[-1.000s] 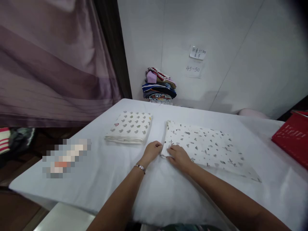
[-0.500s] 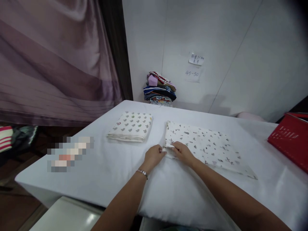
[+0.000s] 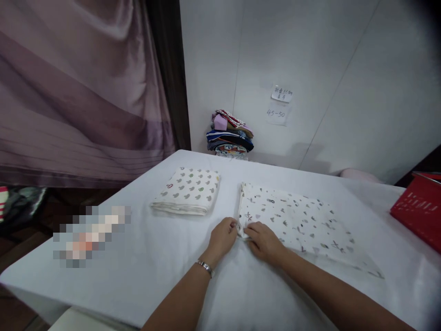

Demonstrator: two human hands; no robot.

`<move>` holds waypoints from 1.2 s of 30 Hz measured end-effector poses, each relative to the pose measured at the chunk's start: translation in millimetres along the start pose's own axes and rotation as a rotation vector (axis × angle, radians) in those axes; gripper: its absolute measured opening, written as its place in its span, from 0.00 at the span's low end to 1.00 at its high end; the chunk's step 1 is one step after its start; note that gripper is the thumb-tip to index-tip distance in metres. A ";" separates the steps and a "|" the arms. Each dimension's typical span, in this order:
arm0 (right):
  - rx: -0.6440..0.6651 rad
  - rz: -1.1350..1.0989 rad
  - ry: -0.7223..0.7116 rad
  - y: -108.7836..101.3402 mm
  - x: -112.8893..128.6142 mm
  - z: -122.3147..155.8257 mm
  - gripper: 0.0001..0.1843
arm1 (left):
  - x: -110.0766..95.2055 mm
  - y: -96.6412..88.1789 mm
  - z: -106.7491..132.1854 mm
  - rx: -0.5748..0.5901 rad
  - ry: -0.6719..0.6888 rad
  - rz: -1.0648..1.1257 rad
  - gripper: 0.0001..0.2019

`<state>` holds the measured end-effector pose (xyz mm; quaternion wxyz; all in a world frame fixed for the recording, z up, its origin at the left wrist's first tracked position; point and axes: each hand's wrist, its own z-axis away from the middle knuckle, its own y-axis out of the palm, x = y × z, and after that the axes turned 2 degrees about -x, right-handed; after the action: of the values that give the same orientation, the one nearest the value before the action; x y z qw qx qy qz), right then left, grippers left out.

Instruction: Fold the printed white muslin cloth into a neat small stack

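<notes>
A white cloth with small grey and brown prints [image 3: 292, 218] lies folded into a long strip on the table, its left end nearer my hands. My left hand [image 3: 223, 236] pinches the near left corner of this cloth. My right hand [image 3: 263, 239] is at the same corner, fingers closed on the fabric edge just to the right of the left hand. Further left lies a second white cloth with grey mushroom-like prints [image 3: 189, 189], folded into a neat, layered rectangle; neither hand touches it.
The table wears a white cover [image 3: 138, 257]. A red bag or box [image 3: 418, 207] stands at the right edge. Behind the table is a pile of folded fabrics [image 3: 230, 133] by the wall. A pinkish curtain [image 3: 86, 92] hangs at left. A blurred-out patch [image 3: 93, 236] covers something on the left.
The loose flap at the near left corner is now tucked down, and the corner lies flatter between my hands. The whole view has shifted slightly, with the scene sitting lower.
</notes>
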<state>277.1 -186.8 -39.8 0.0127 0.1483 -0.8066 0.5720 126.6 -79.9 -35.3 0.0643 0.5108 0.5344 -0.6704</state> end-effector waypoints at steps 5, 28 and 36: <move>-0.083 -0.010 -0.092 2.3 -5.0 28.1 0.29 | -1.5 3.2 1.3 -0.038 0.057 0.045 0.16; -0.280 -0.224 1.367 -135.2 -142.3 268.8 0.18 | -21.0 9.3 -17.7 0.096 -0.178 -0.361 0.26; -0.171 -0.456 1.563 -141.8 -161.3 237.3 0.11 | -26.2 8.9 -35.7 0.189 -0.267 -0.403 0.29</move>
<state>502.6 -413.2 -22.0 0.6985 -0.1345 -0.5557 0.4303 166.5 -67.7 -18.0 -0.0486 0.3045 0.5471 -0.7782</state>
